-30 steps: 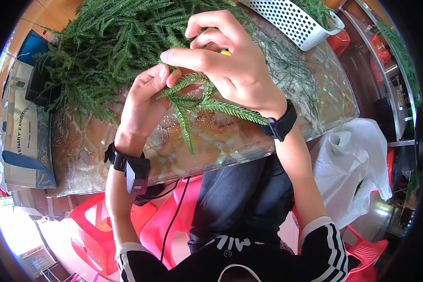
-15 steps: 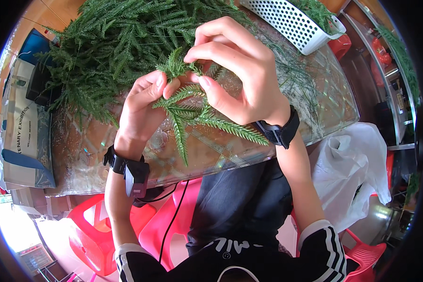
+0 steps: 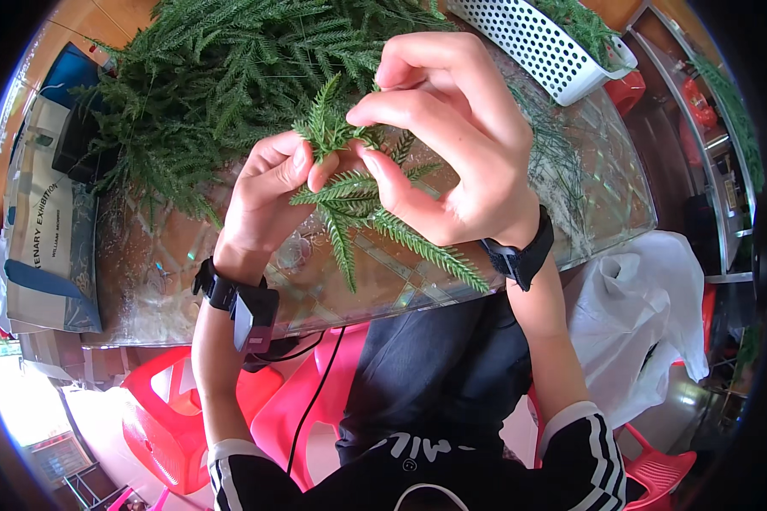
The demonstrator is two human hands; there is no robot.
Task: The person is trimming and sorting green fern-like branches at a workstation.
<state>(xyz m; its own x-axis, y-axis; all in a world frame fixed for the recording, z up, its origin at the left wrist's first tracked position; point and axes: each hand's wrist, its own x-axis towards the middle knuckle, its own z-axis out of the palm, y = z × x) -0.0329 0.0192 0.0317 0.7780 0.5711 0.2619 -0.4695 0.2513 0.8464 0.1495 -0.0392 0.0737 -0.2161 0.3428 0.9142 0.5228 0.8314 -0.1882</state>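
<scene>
Between my hands, above the table's near part, is an artificial pine sprig (image 3: 430, 249) with several green needle fronds spreading toward me and to the right. My left hand (image 3: 268, 187) pinches its stem near the top between thumb and fingers. At the upper tip, my right hand (image 3: 469, 140) has thumb and index finger closed on the sprig's centre; its other fingers are curled above. The exact spot of that pinch is partly hidden by the fingers. Each wrist wears a black strap.
A large heap of green pine branches (image 3: 239, 77) covers the far left of the table (image 3: 383, 272). A white perforated basket (image 3: 537, 51) with greenery stands at the far right. A printed bag (image 3: 51, 230) is at the left, a white plastic bag (image 3: 631, 315) at the right edge.
My right hand has shifted slightly right and toward me. My left hand has moved a little right, and the sprig's fronds have turned slightly with it. Both hands keep hold of the sprig.
</scene>
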